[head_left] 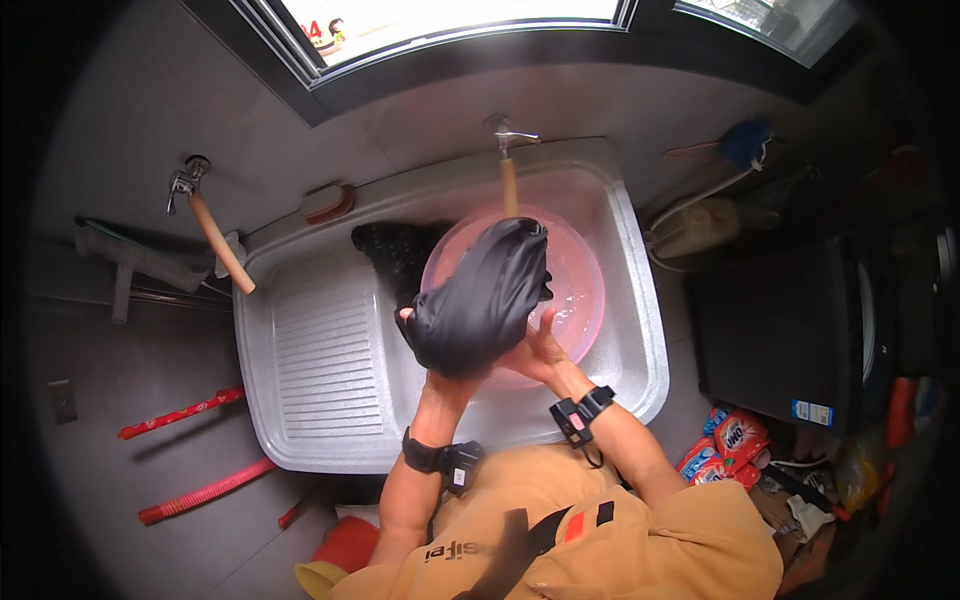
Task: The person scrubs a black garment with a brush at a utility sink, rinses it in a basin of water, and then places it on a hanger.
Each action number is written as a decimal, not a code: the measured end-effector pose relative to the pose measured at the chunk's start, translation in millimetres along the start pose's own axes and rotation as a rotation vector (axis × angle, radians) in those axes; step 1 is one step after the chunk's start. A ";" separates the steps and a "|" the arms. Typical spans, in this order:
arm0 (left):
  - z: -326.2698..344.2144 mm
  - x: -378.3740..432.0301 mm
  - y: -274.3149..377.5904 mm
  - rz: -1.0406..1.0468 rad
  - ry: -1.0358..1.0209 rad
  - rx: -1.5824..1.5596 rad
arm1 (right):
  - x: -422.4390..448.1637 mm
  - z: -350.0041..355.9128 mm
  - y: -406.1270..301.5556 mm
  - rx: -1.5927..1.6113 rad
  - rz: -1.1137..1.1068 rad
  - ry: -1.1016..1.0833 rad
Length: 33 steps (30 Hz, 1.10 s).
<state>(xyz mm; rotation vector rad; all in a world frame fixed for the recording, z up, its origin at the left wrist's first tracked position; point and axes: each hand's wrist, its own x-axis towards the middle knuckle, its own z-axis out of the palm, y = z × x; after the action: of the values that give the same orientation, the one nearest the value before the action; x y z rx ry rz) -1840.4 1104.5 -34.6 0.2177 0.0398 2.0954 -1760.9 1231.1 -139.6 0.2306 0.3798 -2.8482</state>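
Observation:
A bundled black cloth (pixel 480 307) is held up over a pink plastic basin (pixel 589 300) in the sink (pixel 649 360). My left hand (pixel 450 382) is mostly covered by the cloth, with a fingertip showing at its left edge. Under the cloth's lower right side lies my right hand (pixel 541 352), palm up, thumb raised; whether it grips the cloth is hard to tell. Water glints in the basin. More dark wet cloth (pixel 397 251) rests in the sink left of the basin. A hose on the wall tap (pixel 508 139) hangs over the basin.
Left of the basin is the sink's ribbed washboard (pixel 326 364), with a scrubbing brush (pixel 328 202) on the back rim. A second tap with a hose (pixel 221 244) hangs at the left. On the right stand a dark appliance (pixel 780 330) and detergent bags (pixel 731 446).

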 end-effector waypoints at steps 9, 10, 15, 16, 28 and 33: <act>-18.4 -22.4 -37.0 -0.210 0.553 0.918 | 28.9 2.8 -65.2 -0.012 -0.353 -0.036; -23.6 -26.3 -38.0 -0.269 0.552 0.842 | 25.5 2.9 -70.0 0.022 -0.290 0.049; -5.7 1.4 -12.0 -0.526 0.503 0.796 | 30.1 16.8 -93.9 -0.011 0.064 0.310; -7.2 8.6 -12.3 -0.531 0.462 0.939 | 36.7 4.0 -95.5 -0.065 0.039 0.338; -15.9 20.8 -21.8 -0.765 0.416 2.113 | 34.2 7.2 -84.0 -0.975 -0.126 0.477; 23.1 13.3 -4.6 -0.724 0.296 2.141 | -1.8 46.8 -86.4 -0.645 -0.025 0.297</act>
<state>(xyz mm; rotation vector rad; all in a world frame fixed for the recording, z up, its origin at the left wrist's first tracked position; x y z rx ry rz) -1839.1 1116.9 -10.5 0.9021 2.1183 0.5503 -1788.5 1299.1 -74.4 0.5115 1.3238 -2.5411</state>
